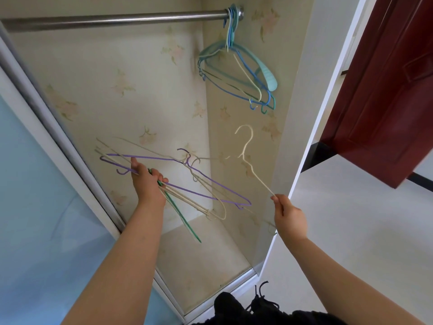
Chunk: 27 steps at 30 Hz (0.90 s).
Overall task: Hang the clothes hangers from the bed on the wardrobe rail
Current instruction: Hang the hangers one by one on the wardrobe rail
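My left hand [147,184] grips a bundle of thin hangers [194,181], purple, cream and green, fanned out inside the open wardrobe. A single cream hanger [248,158] is pinched by one arm's tip in my right hand [289,215]; its hook points up, well below the rail. The steel wardrobe rail [112,19] runs across the top. At the rail's right end several blue, teal and cream hangers [236,73] hang bunched together.
The wardrobe has flowered wallpaper on its back wall [121,85] and a bare floor panel [206,261]. A pale blue sliding door [35,219] stands at the left, a white frame post [323,118] at the right, and a dark red door [384,90] beyond.
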Each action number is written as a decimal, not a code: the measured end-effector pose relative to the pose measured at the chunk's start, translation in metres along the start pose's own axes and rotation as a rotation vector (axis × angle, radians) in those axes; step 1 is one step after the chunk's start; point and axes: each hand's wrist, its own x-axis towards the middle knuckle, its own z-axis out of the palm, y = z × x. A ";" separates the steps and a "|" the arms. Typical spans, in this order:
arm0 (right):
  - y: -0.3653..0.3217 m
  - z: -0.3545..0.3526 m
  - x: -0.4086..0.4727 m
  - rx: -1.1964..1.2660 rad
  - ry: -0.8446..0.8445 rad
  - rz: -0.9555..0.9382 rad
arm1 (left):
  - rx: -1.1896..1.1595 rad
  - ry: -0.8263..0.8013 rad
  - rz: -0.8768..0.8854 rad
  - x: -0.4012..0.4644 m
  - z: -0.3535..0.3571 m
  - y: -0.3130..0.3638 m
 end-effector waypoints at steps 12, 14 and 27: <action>-0.016 0.012 0.000 -0.057 -0.169 0.031 | 0.041 -0.040 -0.009 -0.007 0.003 -0.003; -0.016 0.010 0.002 -0.025 -0.200 0.062 | 0.048 -0.033 -0.002 -0.007 0.003 -0.002; -0.014 0.009 -0.009 -0.064 -0.327 -0.068 | 0.055 -0.018 0.023 -0.012 0.009 0.007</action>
